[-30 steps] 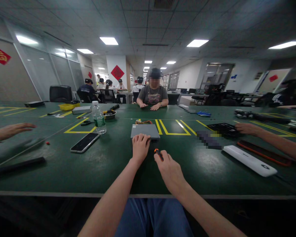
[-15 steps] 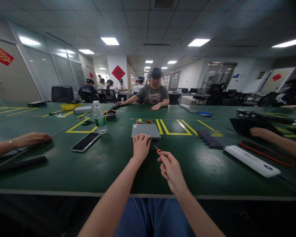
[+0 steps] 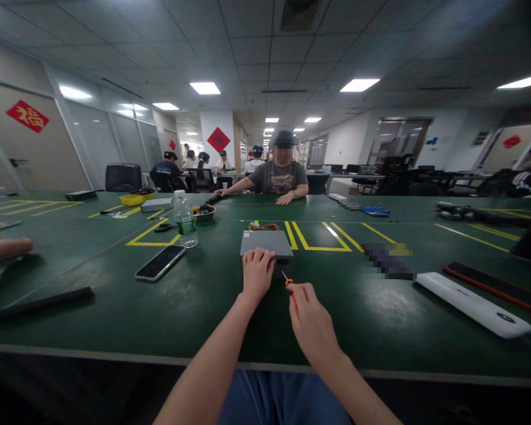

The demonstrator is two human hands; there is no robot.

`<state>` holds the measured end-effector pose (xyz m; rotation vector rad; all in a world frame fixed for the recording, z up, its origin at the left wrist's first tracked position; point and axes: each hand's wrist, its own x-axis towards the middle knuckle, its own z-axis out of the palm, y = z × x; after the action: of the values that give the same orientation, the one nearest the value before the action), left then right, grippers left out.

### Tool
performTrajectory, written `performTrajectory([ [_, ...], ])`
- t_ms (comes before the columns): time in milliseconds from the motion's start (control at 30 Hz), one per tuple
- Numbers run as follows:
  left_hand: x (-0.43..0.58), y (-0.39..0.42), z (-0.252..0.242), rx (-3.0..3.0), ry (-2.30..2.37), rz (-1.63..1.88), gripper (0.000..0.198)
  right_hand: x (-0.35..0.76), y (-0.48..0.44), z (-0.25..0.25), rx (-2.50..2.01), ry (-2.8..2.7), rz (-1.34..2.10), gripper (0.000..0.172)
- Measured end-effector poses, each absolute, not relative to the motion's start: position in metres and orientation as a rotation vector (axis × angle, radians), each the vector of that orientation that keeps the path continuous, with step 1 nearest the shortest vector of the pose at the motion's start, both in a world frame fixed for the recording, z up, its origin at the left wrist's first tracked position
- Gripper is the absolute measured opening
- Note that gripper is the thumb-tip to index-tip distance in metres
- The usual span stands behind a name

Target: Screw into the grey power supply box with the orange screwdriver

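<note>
- While my left hand (image 3: 257, 274) is resting on the grey box (image 3: 265, 241), frame centre, whether it's gripping isn't showing.
- Lower centre, my right hand (image 3: 312, 319) is clamping the orange screwdriver (image 3: 289, 283), shaft pointing toward the box.

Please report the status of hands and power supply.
Left hand on power supply. Right hand gripping screwdriver, pointing toward it. Nothing visibly between.

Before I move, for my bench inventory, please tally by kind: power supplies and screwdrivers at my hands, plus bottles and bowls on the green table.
Power supply unit, under the left hand: 1
Screwdriver, in the right hand: 1
Plastic bottle: 1
Bowl: 1
Total: 4
</note>
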<state>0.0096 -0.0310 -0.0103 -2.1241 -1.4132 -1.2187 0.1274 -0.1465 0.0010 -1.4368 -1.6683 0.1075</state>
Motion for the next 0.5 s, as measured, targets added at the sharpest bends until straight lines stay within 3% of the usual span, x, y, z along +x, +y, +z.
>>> performTrajectory([
  [67,0.009,-0.031,-0.011,-2.121,-1.399,-1.237,0.018,0.126,-0.151,0.009,-1.610,-1.942,-0.249,0.030],
  [133,0.009,-0.031,-0.011,-2.121,-1.380,-1.261,0.017,0.120,-0.153,0.015,-1.716,-2.077,-0.390,0.031],
  [500,0.008,-0.025,-0.014,-2.166,-1.356,-1.273,0.018,0.105,-0.139,0.012,-1.482,-1.587,0.424,0.017],
])
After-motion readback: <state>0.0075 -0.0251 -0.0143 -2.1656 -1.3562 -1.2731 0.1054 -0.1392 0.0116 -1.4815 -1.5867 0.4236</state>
